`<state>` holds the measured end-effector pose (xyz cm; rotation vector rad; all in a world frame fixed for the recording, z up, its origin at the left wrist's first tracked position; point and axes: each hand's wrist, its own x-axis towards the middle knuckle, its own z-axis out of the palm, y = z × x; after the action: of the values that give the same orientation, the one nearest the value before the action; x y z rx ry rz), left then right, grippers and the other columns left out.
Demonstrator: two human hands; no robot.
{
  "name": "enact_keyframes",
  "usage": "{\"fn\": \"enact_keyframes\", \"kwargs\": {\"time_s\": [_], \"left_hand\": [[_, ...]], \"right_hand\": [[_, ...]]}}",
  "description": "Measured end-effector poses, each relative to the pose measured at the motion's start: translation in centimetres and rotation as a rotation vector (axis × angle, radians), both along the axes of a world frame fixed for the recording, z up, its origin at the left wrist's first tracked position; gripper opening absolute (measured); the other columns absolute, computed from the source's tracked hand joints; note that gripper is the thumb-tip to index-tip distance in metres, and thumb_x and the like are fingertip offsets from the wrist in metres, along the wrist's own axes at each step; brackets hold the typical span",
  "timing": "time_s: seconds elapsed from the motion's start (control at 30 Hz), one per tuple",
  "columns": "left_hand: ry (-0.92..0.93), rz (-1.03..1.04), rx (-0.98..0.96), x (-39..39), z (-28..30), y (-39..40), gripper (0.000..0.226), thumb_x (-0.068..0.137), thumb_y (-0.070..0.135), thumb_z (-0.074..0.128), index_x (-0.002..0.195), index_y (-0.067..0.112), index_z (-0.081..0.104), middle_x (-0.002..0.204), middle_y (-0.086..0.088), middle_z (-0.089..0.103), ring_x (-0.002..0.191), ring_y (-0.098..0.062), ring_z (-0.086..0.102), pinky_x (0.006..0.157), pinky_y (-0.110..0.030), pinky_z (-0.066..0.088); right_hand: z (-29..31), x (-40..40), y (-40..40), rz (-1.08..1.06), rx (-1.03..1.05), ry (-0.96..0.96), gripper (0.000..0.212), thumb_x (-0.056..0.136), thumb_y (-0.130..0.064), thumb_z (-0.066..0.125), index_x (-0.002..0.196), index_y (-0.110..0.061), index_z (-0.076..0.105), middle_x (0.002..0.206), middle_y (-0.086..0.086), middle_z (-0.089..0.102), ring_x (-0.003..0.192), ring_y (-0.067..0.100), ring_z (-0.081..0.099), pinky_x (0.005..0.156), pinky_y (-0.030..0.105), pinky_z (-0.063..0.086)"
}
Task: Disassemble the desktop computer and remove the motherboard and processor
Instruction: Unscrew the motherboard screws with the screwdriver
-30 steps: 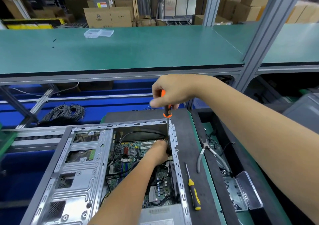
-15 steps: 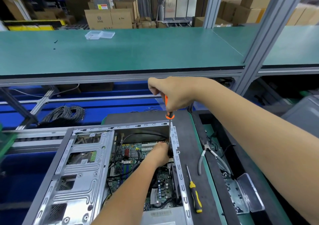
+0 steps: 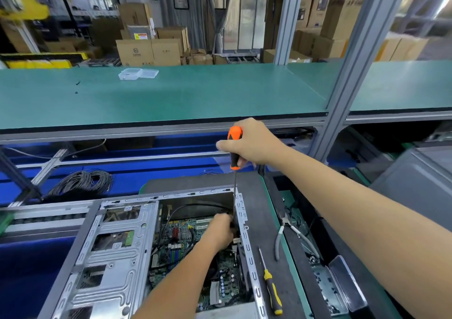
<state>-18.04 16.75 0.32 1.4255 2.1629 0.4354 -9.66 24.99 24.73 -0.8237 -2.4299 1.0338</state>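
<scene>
An open desktop case [image 3: 117, 250] lies on its side on a dark mat, its green motherboard [image 3: 181, 240] exposed inside. My right hand [image 3: 252, 144] grips the orange-and-black handle of a long screwdriver [image 3: 234, 152], held upright with the shaft running down inside the case's right wall. My left hand [image 3: 221, 230] reaches into the case and curls round the lower end of the shaft near the board's far right corner. The tip and the screw are hidden behind that hand.
A yellow-handled screwdriver [image 3: 270, 287] and grey-handled pliers [image 3: 281, 235] lie on the mat right of the case. A clear parts box [image 3: 342, 287] sits further right. A coil of black cable [image 3: 80, 183] lies behind the case. A green shelf [image 3: 171, 93] hangs above.
My right hand has shifted its grip on the screwdriver handle, so more of the orange top shows above my fingers. My left hand has stayed at the shaft inside the case.
</scene>
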Motion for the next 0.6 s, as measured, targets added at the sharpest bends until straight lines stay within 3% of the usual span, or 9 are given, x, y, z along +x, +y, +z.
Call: {"fn": "enact_keyframes", "kwargs": {"time_s": [0.17, 0.27, 0.37, 0.43, 0.6], "left_hand": [[-0.047, 0.073, 0.088, -0.2, 1.8, -1.4, 0.023, 0.089, 0.003, 0.053, 0.103, 0.007, 0.071, 0.106, -0.015, 0.068, 0.094, -0.029, 0.063, 0.076, -0.032, 0.051], [-0.045, 0.078, 0.098, -0.4, 2.8, -2.3, 0.011, 0.092, 0.010, 0.058, 0.090, 0.003, 0.067, 0.101, -0.016, 0.066, 0.092, -0.029, 0.062, 0.073, -0.029, 0.045], [-0.068, 0.097, 0.150, -0.6, 3.9, -3.5, 0.019, 0.093, 0.013, 0.059, 0.075, 0.008, 0.055, 0.085, -0.013, 0.062, 0.073, -0.021, 0.057, 0.063, -0.026, 0.038], [-0.115, 0.111, 0.211, -0.7, 5.0, -4.2, 0.024, 0.093, 0.012, 0.059, 0.069, 0.010, 0.056, 0.074, -0.005, 0.058, 0.062, -0.014, 0.051, 0.059, -0.026, 0.038], [-0.156, 0.082, 0.318, -0.8, 8.1, -4.7, 0.016, 0.093, 0.009, 0.057, 0.087, 0.001, 0.069, 0.091, -0.013, 0.069, 0.081, -0.026, 0.063, 0.071, -0.029, 0.047]], "right_hand": [[2.2, 0.4, -1.5, -0.034, 0.100, 0.075, 0.032, 0.088, -0.024, 0.064, 0.067, -0.009, 0.045, 0.058, 0.027, 0.056, 0.042, 0.017, 0.064, 0.045, 0.025, 0.048], [3.3, 0.5, -2.5, -0.052, 0.147, 0.098, 0.037, 0.088, -0.024, 0.064, 0.063, -0.010, 0.040, 0.052, 0.019, 0.050, 0.037, 0.017, 0.060, 0.043, 0.023, 0.046], [4.8, 0.4, -3.5, -0.095, 0.221, 0.145, 0.042, 0.087, -0.023, 0.063, 0.058, -0.012, 0.035, 0.049, 0.013, 0.043, 0.039, 0.024, 0.053, 0.041, 0.023, 0.041], [5.9, 0.3, -4.1, -0.135, 0.260, 0.196, 0.043, 0.086, -0.023, 0.063, 0.058, -0.013, 0.032, 0.053, 0.011, 0.034, 0.046, 0.027, 0.043, 0.043, 0.028, 0.037], [8.6, 0.9, -5.0, -0.259, 0.259, 0.380, 0.046, 0.085, -0.020, 0.063, 0.056, -0.017, 0.027, 0.053, 0.002, 0.025, 0.051, 0.024, 0.037, 0.049, 0.030, 0.035]]}}
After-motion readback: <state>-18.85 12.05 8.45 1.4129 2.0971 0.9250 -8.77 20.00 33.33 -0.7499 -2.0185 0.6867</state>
